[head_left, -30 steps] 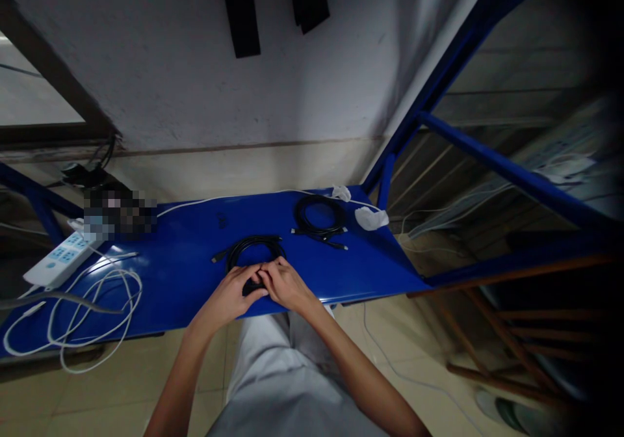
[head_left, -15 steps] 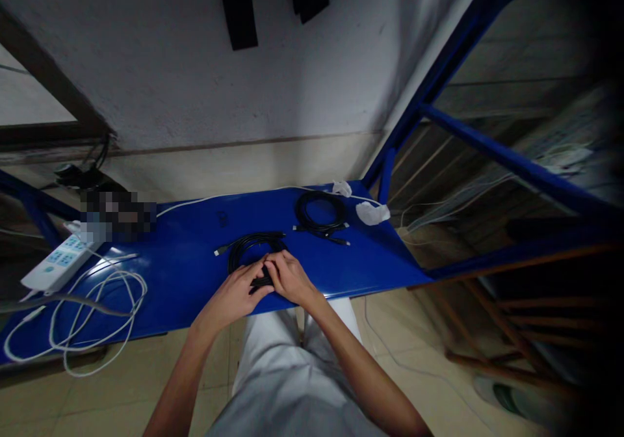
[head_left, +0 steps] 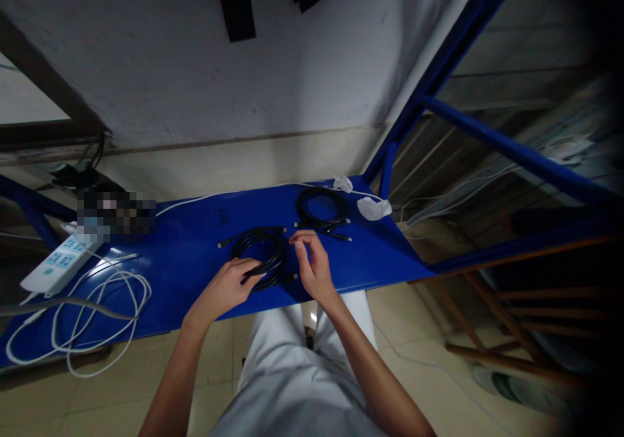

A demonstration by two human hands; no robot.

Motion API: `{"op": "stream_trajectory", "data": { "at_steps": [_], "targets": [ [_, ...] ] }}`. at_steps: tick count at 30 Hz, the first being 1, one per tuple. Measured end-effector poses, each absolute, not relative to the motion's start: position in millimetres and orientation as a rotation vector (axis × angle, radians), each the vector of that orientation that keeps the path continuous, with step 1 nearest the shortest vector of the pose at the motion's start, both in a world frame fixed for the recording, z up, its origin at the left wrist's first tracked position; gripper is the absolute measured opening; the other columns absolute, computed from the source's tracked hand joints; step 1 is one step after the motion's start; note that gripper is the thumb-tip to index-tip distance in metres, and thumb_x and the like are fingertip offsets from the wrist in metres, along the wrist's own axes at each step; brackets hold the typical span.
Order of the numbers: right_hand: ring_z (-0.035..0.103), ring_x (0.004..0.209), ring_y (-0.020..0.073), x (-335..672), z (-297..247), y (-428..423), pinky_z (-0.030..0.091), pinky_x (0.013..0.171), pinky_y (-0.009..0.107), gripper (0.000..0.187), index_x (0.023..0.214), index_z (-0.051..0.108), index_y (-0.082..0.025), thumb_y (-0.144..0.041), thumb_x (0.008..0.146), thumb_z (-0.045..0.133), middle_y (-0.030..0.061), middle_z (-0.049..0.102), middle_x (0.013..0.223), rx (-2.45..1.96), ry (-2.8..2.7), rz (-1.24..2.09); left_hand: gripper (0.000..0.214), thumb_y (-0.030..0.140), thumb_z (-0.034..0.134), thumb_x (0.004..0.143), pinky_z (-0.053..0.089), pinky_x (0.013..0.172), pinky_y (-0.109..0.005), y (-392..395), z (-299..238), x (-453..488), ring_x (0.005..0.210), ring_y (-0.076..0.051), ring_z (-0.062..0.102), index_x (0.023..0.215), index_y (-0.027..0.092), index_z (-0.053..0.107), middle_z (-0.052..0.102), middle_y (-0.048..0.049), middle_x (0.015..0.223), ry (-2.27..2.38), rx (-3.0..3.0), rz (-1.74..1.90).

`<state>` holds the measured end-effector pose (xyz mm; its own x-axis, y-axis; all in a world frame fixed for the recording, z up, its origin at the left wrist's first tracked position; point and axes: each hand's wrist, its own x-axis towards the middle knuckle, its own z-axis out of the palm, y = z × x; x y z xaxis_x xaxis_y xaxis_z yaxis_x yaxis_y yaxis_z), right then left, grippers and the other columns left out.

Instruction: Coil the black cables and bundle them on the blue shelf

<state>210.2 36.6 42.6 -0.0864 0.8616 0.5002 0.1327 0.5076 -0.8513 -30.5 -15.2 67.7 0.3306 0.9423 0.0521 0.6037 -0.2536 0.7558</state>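
Note:
A coil of black cable (head_left: 279,258) lies on the blue table (head_left: 361,264) in front of me, with a plug end (head_left: 224,244) sticking out at its left. My left hand (head_left: 228,289) is closed around the near left side of this coil, thumb and fingers on the strands. Just right of the coil, my right hand (head_left: 314,269) is raised in a pinch. A small dark thing shows at its fingertips, too small to name. Farther back to the right rests a second black cable coil (head_left: 301,211), its connector ends pointing right; neither hand touches it.
Crumpled white pieces (head_left: 374,209) lie at the back right. On the left are a white power strip (head_left: 61,261) and a loosely looped white cable (head_left: 146,294) hanging over the front edge. Blue frame bars (head_left: 478,138) rise at the right, near a wooden chair (head_left: 487,352).
My hands were together on the near side of the coil. The right hand has moved away to the right, fingertips pinched. My left hand stays at the coil, shifted slightly left.

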Motion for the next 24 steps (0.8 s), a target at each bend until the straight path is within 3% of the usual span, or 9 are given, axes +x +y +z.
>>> {"op": "stream_trajectory", "data": {
  "at_steps": [4,7,13,18,24],
  "targets": [
    [0.064,0.105,0.0212,225,29,9,0.051,0.096,0.037,0.012,0.104,0.068,-0.024,-0.030,0.112,0.061,0.0068,0.064,0.111,-0.944,-1.417,0.807,0.023,0.043,0.071,0.106,0.056,0.076,-0.028,-19,60,-28,0.095,-0.022,0.074,0.111,0.024,0.083,0.082,-0.0063,0.108,1.374,1.923,0.663],
    [0.066,0.102,0.0204,227,22,-11,0.051,0.094,0.036,0.010,0.104,0.071,-0.024,-0.028,0.111,0.063,0.0059,0.068,0.109,-0.929,-1.422,0.950,0.028,0.049,0.077,0.102,0.059,0.079,-0.029,-21,57,-25,0.097,-0.023,0.076,0.117,0.026,0.082,0.083,-0.0056,0.112,1.376,1.918,0.681],
    [0.068,0.097,0.0189,208,15,-26,0.051,0.090,0.033,0.008,0.106,0.074,-0.024,-0.028,0.109,0.067,0.0041,0.072,0.104,-0.901,-1.527,1.081,0.040,0.043,0.065,0.110,0.055,0.118,-0.042,-24,50,-21,0.130,-0.027,0.073,0.147,0.029,0.071,0.076,-0.0079,0.142,1.325,1.942,0.719],
    [0.067,0.093,0.0181,195,12,-23,0.051,0.087,0.032,0.007,0.107,0.076,-0.025,-0.028,0.109,0.070,0.0031,0.072,0.099,-0.873,-1.593,1.079,0.053,0.036,0.064,0.110,0.061,0.108,-0.041,-28,41,-21,0.121,-0.025,0.074,0.162,0.034,0.057,0.074,-0.0093,0.140,1.324,1.910,0.743],
    [0.070,0.099,0.0203,192,13,-21,0.055,0.091,0.035,0.011,0.112,0.079,-0.024,-0.027,0.109,0.069,0.0062,0.075,0.105,-0.848,-1.638,1.029,0.048,0.036,0.066,0.110,0.058,0.112,-0.042,-29,39,-17,0.124,-0.025,0.071,0.158,0.034,0.062,0.072,-0.0101,0.136,1.245,1.897,0.836]
  ]
}}
